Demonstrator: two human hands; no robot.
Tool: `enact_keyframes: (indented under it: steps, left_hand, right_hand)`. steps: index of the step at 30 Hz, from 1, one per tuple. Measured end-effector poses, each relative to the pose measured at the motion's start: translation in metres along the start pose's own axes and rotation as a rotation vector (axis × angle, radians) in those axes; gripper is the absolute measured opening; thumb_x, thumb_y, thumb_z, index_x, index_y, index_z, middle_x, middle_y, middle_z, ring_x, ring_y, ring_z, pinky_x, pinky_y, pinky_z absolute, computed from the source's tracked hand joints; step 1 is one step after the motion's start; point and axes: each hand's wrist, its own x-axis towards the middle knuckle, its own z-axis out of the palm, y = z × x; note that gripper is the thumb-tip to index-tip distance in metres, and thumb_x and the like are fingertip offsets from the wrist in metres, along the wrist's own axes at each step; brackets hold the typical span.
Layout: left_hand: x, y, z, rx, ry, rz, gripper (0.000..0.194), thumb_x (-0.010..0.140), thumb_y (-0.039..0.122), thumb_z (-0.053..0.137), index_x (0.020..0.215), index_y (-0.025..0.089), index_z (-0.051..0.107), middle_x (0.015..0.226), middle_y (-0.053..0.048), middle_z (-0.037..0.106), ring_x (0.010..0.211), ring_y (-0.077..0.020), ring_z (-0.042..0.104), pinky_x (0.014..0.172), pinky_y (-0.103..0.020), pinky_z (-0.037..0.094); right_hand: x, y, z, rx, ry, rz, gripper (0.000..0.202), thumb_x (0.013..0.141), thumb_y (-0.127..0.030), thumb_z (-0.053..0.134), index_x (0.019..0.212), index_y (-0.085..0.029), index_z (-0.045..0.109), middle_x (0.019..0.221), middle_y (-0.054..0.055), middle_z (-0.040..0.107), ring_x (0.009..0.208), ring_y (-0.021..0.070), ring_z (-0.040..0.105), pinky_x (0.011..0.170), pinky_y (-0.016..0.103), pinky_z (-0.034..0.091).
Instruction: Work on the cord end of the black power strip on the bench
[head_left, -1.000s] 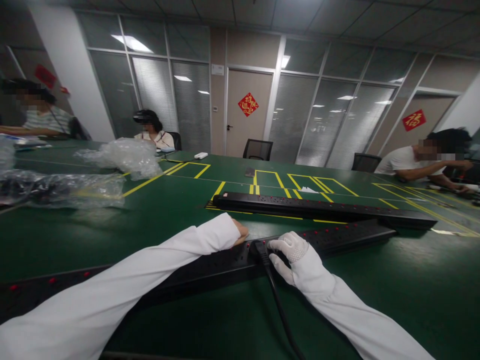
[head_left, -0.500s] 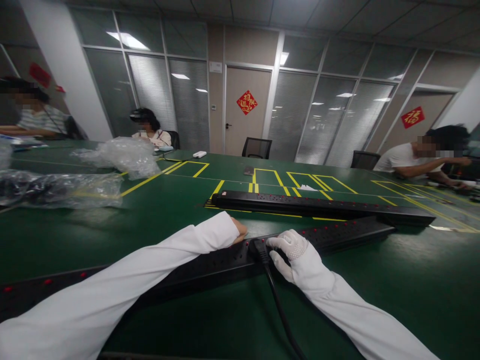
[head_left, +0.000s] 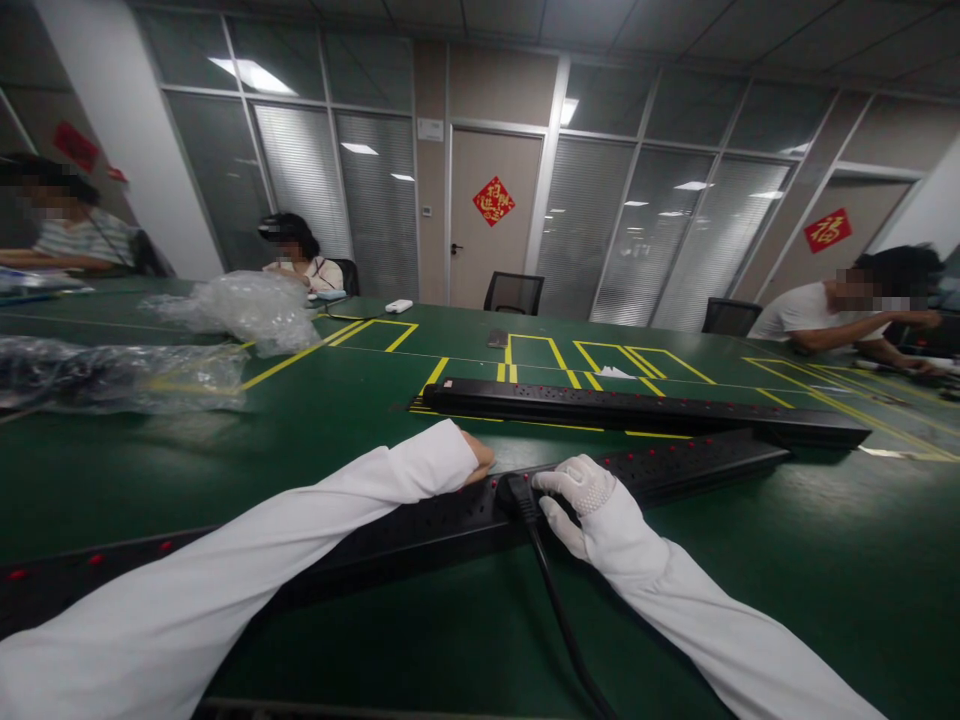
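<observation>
A long black power strip with red switches lies slantwise across the table in front of me. A black plug sits on its top face near the middle, its cable running down toward the front edge. My right hand, in a white glove, rests on the strip just right of the plug. Its index fingertip is close against the plug, and the thumb is spread below. My left hand is at the strip's far side, left of the plug. The white sleeve and wrist hide its fingers.
A second black power strip lies behind the first, touching or nearly touching its right end. Crumpled clear plastic wrap is on the left. Yellow tape outlines mark the green table. Several people sit around the far side.
</observation>
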Motion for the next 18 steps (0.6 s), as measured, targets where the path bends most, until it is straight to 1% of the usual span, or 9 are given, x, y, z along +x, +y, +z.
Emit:
enact_keyframes:
  steps: [2, 5, 11, 18]
  left_hand:
    - [-0.0012, -0.0037, 0.0037, 0.022, -0.033, 0.005, 0.028, 0.089, 0.038, 0.051, 0.074, 0.014, 0.053, 0.062, 0.005, 0.048, 0.05, -0.0059, 0.044, 0.05, -0.021, 0.041]
    - [-0.0018, -0.0065, 0.0069, 0.044, -0.053, -0.005, 0.027, 0.089, 0.038, 0.051, 0.078, 0.014, 0.055, 0.065, 0.004, 0.051, 0.054, -0.0067, 0.047, 0.053, -0.022, 0.043]
    - [-0.0027, -0.0076, 0.0071, 0.043, -0.091, 0.008, 0.025, 0.089, 0.037, 0.051, 0.081, 0.014, 0.055, 0.068, 0.003, 0.053, 0.055, -0.0066, 0.049, 0.053, -0.022, 0.044]
    - [-0.0026, -0.0082, 0.0091, 0.036, -0.071, -0.008, 0.026, 0.089, 0.037, 0.051, 0.078, 0.014, 0.054, 0.066, 0.004, 0.051, 0.054, -0.0065, 0.047, 0.052, -0.022, 0.043]
  right_hand:
    - [0.0007, 0.0003, 0.0, -0.001, -0.001, 0.0, 0.022, 0.087, -0.023, 0.043, 0.102, -0.017, 0.057, 0.086, 0.008, 0.055, 0.082, 0.0207, 0.047, 0.072, 0.035, 0.04]
    - [0.0014, 0.0001, -0.0002, -0.002, -0.003, 0.004, 0.021, 0.087, -0.023, 0.044, 0.102, -0.017, 0.057, 0.087, 0.008, 0.055, 0.082, 0.0206, 0.047, 0.073, 0.035, 0.04]
    - [0.0016, -0.0008, -0.0009, -0.001, -0.013, 0.002, 0.021, 0.087, -0.023, 0.044, 0.103, -0.017, 0.057, 0.089, 0.008, 0.056, 0.084, 0.0207, 0.048, 0.074, 0.036, 0.041]
    - [0.0001, 0.0, -0.0015, -0.006, -0.014, 0.004, 0.022, 0.087, -0.024, 0.044, 0.103, -0.017, 0.057, 0.089, 0.009, 0.057, 0.083, 0.0212, 0.048, 0.074, 0.036, 0.041]
